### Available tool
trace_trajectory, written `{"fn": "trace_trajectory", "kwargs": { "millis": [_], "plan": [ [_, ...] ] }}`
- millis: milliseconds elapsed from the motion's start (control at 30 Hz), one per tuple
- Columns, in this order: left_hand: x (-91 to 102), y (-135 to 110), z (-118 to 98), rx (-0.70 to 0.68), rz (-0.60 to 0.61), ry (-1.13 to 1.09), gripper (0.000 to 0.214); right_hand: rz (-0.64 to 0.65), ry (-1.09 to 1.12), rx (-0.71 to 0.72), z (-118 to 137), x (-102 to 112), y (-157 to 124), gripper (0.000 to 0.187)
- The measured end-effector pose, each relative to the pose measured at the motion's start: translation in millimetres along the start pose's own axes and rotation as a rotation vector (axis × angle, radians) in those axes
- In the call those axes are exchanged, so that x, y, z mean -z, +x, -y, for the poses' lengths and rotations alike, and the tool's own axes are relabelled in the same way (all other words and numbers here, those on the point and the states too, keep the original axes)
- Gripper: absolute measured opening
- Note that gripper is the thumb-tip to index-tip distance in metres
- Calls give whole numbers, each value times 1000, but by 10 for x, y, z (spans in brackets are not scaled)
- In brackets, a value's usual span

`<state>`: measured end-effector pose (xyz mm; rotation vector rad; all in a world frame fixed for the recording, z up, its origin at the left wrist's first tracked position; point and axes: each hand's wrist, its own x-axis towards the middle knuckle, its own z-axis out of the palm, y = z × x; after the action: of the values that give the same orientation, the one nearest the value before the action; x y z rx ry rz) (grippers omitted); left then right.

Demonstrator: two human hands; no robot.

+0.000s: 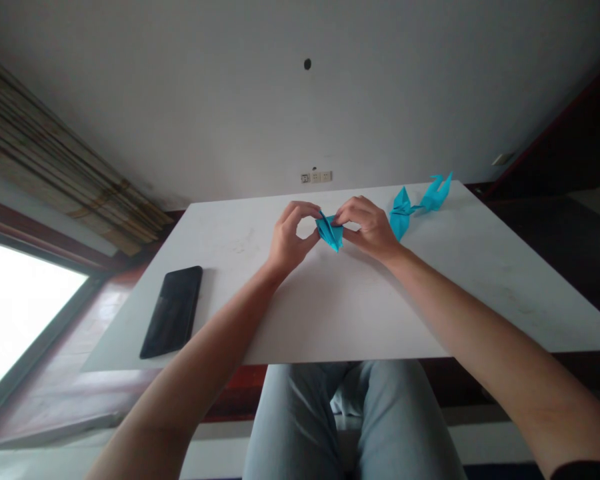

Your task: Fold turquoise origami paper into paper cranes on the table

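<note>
A small folded piece of blue paper [329, 233] is held above the white table [350, 307] between both hands. My left hand [289, 238] pinches its left end with thumb and forefinger, the fingers curled. My right hand [366, 227] grips its right end with closed fingers. The paper's pointed tip hangs down toward the table top.
Two finished blue paper cranes stand at the table's far right: one [401, 212] just beyond my right hand, another [437, 193] near the far edge. A black phone [173, 311] lies flat near the left front corner. A wall socket [317, 177] sits behind the table. My knees show below the front edge.
</note>
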<state>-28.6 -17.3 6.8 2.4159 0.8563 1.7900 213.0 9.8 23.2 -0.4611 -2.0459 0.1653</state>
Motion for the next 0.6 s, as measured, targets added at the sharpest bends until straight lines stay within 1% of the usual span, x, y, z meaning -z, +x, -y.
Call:
{"fn": "trace_trajectory", "kwargs": {
  "millis": [67, 167, 267, 367, 400, 467, 533, 600],
  "plan": [
    [3, 4, -17, -2, -4, 23, 20, -10, -29, 18, -2, -8, 2, 26],
    [10, -7, -33, 14, 40, 51, 15, -23, -47, 25, -8, -19, 1, 30],
    [28, -14, -45, 8, 85, 63, 17, -10, -27, 26, -12, -2, 5, 30],
    [52, -3, -73, -9, 96, 112, 23, 23, 13, 6, -10, 25, 16, 29],
    [56, 4, -87, -3, 90, 136, 24, 26, 22, -28, -8, 27, 18, 30],
    [51, 17, -120, 43, 56, 142, 26, -5, 53, -141, -6, 10, 18, 32],
    [19, 22, -145, 145, 13, 44, 28, -72, 134, -269, -9, -32, 11, 40],
    [-37, 16, -148, 282, -7, -133, 35, -145, 256, -362, -20, -84, 0, 52]
  ]
}}
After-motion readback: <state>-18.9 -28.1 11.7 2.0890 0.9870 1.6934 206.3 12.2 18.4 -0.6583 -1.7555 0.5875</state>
